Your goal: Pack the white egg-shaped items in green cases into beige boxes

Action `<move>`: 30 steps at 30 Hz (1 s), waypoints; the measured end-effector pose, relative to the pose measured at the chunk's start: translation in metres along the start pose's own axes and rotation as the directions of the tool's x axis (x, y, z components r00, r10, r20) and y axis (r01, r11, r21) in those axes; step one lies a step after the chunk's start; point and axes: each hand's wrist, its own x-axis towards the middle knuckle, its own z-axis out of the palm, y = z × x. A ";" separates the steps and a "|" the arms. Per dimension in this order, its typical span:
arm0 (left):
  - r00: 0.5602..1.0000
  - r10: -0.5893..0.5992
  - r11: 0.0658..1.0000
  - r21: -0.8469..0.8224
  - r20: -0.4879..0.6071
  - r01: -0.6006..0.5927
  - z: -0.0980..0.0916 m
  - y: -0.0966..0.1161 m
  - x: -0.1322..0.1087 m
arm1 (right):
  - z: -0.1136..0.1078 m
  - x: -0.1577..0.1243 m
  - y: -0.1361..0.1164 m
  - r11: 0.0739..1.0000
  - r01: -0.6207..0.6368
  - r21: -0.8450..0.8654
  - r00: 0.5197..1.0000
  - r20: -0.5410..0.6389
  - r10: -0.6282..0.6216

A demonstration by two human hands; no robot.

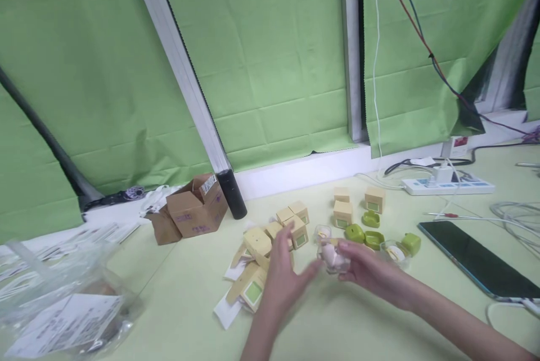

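Fingers (pixel 351 249) of the R hand (pixel 375 271) grip a small clear container (pixel 333 260) w/ pale contents, held above the table (pixel 177 305), well in from its far edge; fingers of the L hand (pixel 283 271) are spread loose, thumb pointing at the container (contact unclear). Tan boxes (pixel 258 242) lie heaped just beside the L hand, green cases (pixel 354 233) just beyond the R hand, w/ a cardboard carton (pixel 202 217) nr the table's far edge at L and a power strip (pixel 458 186) along same edge at R.
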 end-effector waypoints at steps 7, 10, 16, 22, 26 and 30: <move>0.994 0.033 0.977 -0.214 0.103 -0.010 0.028 0.017 -0.011 | 0.012 0.008 0.026 0.749 -0.223 0.624 0.975 0.158 0.159; 0.994 -0.053 0.956 -0.281 0.094 0.078 0.033 0.011 -0.013 | 0.017 0.010 0.037 0.745 -0.220 0.630 0.975 0.123 0.184; 0.998 -0.059 0.891 -0.452 -0.015 0.046 0.037 -0.006 -0.014 | 0.027 0.006 0.043 0.841 -0.222 0.493 0.969 0.019 0.245; 0.988 -0.156 0.824 -0.554 -0.017 0.121 0.062 -0.033 -0.010 | -0.020 0.013 -0.015 0.316 -0.179 -0.932 0.937 -0.260 -0.234; 0.984 -0.154 0.916 -0.361 0.091 0.177 0.069 -0.037 -0.016 | -0.060 0.036 -0.036 0.086 -0.361 -0.929 0.915 -0.371 -0.162; 0.959 -0.176 0.926 -0.294 0.221 0.238 0.062 -0.034 -0.021 | -0.076 0.049 -0.037 0.018 -0.371 -0.929 0.926 -0.371 -0.073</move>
